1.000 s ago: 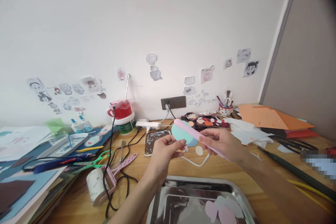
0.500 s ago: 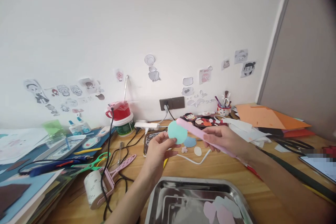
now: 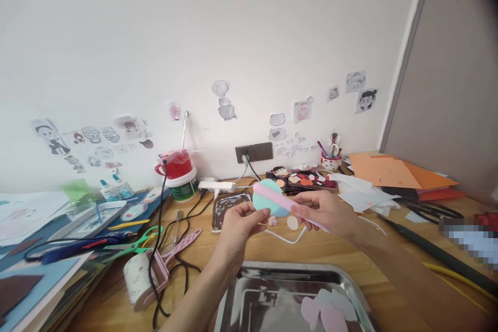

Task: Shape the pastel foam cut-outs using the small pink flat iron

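Note:
My left hand (image 3: 243, 223) pinches the lower left edge of a round mint-green piece (image 3: 277, 187), held up over the wooden table. A long pink stick-like tool (image 3: 286, 202) lies across the face of the mint piece, its rounded tip near the piece's left edge. The fingers of my right hand (image 3: 317, 210) are wrapped round the tool's other end. Just behind the mint piece shows part of a blue shape (image 3: 287, 211). Below both hands is a metal tray (image 3: 288, 268) with pink and pale grey cut pieces (image 3: 329, 311) on its right side.
Green scissors (image 3: 136, 244), a paper roller (image 3: 140, 280) and black cables lie at the left. A red pot on a white bucket (image 3: 182, 187) stands at the back. Orange paper (image 3: 389, 170) and a dark green tool (image 3: 436, 251) are at the right.
The pink tool has moved left and down, from the mint piece's upper right edge to across its face. My right hand has shifted left with it; the mint piece is slightly further right.

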A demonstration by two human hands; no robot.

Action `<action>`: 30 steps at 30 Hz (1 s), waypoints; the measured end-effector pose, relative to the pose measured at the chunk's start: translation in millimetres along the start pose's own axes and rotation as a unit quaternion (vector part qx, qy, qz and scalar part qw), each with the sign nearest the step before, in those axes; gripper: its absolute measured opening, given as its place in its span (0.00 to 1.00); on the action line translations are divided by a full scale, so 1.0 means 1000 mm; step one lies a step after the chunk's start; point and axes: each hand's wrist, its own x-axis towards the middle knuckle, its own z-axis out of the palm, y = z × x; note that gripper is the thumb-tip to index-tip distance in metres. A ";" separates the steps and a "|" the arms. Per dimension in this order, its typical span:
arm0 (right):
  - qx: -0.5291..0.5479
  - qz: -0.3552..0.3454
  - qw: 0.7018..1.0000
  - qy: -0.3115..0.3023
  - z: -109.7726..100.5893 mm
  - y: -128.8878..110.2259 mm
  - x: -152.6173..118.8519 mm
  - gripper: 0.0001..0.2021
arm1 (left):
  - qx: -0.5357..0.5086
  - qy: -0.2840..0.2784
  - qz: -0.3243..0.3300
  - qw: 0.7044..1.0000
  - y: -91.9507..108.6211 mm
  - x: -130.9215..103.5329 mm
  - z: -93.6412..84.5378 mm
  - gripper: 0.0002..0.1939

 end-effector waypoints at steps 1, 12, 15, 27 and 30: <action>0.002 0.003 1.000 0.005 0.000 0.000 0.000 0.18 | 0.000 0.003 0.001 1.000 0.000 0.000 0.000 0.10; 0.024 0.005 0.997 0.067 -0.006 0.002 0.002 0.15 | 0.003 0.002 0.003 1.000 0.006 0.001 -0.002 0.10; 0.028 0.004 0.996 0.090 -0.004 0.000 0.001 0.14 | 0.006 -0.004 0.005 1.000 0.006 0.001 -0.003 0.10; 0.025 0.003 0.995 0.093 -0.002 0.006 0.003 0.14 | -0.095 0.026 -0.011 0.995 0.004 0.003 -0.008 0.08; 0.042 0.008 0.992 0.117 -0.002 0.004 0.002 0.14 | -0.098 0.037 -0.002 0.995 0.004 0.004 -0.009 0.08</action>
